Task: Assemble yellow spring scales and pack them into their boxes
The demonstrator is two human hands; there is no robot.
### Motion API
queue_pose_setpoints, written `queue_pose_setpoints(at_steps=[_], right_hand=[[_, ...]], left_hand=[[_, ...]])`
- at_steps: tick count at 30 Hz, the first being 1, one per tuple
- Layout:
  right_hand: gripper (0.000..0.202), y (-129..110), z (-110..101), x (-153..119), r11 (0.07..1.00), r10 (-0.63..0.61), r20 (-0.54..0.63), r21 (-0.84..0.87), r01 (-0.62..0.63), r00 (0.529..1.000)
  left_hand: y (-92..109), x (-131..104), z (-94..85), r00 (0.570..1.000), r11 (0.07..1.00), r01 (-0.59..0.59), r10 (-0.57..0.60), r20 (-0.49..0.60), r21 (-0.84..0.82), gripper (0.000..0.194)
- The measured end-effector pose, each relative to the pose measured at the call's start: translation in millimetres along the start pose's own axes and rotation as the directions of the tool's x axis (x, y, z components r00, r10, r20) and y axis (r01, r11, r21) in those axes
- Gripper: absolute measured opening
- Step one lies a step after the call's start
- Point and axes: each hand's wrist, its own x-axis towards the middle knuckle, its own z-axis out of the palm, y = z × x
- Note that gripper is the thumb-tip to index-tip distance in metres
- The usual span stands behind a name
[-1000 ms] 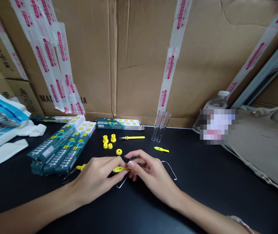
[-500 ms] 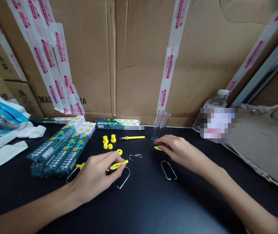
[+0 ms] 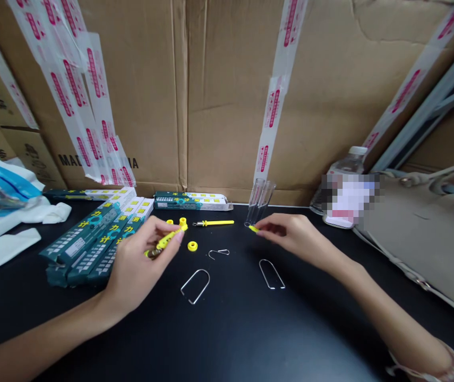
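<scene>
My left hand (image 3: 137,265) pinches a yellow rod (image 3: 166,240) with a metal spring end, near the dark green boxes. Between the fingertips of my right hand (image 3: 290,233) is a small yellow piece (image 3: 254,229), beside the lower ends of clear tubes (image 3: 259,201). A yellow ring (image 3: 192,246) and a small bent wire (image 3: 219,253) lie between my hands. Two U-shaped wires, one on the left (image 3: 196,286) and one on the right (image 3: 272,274), rest on the black table. Behind lie a yellow rod with a spring (image 3: 217,223) and yellow caps (image 3: 182,222), partly covered by my left hand.
Green and white boxes (image 3: 87,233) fill the left, with one more (image 3: 190,201) against the cardboard wall (image 3: 227,106). White and blue packaging (image 3: 3,212) is far left. At right are a bottle (image 3: 350,162), a phone (image 3: 344,204) and a beige bag (image 3: 421,233).
My left hand has risen and moved left with its yellow rod, uncovering the left U-shaped wire. My right hand has brought the small yellow piece up to the tubes' lower ends.
</scene>
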Motion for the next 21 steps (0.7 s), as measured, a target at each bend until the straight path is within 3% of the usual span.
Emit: queue_pose_setpoints(at_steps=[3,6,9,11,14,17,21], right_hand=[[0.026,-8,-9,-1,0.974,0.066,-0.02,0.218,-0.06,0.998],[0.03,-12,-18,-1,0.901,0.114,-0.078,0.429,-0.069,0.99],[0.033,-9,-24,-1,0.812,0.202,-0.169,0.58,-0.068,0.965],[0.037,-4,-25,0,0.804,0.24,-0.22,0.592,-0.066,0.946],[0.035,-1,-18,-1,0.902,0.197,-0.22,0.424,-0.089,0.955],[0.022,-4,-3,-2,0.983,0.085,-0.107,0.168,-0.067,0.991],[0.018,-13,20,-3,0.974,-0.092,0.006,-0.208,0.091,0.996]], left_hand=[[0,6,-5.3,0.995,0.996,0.045,-0.052,-0.088,-0.076,0.015],[0,7,-7.5,0.991,0.992,0.071,-0.083,-0.107,-0.108,0.015],[-1,5,-7.0,0.993,0.995,0.049,-0.058,-0.107,-0.081,0.014],[-2,2,-6.4,0.994,0.999,-0.002,-0.001,-0.107,-0.034,0.013],[-4,-1,-5.8,0.986,0.99,-0.131,0.136,-0.097,0.059,0.009],[-4,-3,-4.9,0.961,0.958,-0.258,0.268,-0.07,0.123,0.005],[-3,-4,-3.5,0.949,0.943,-0.306,0.313,-0.037,0.131,0.005]])
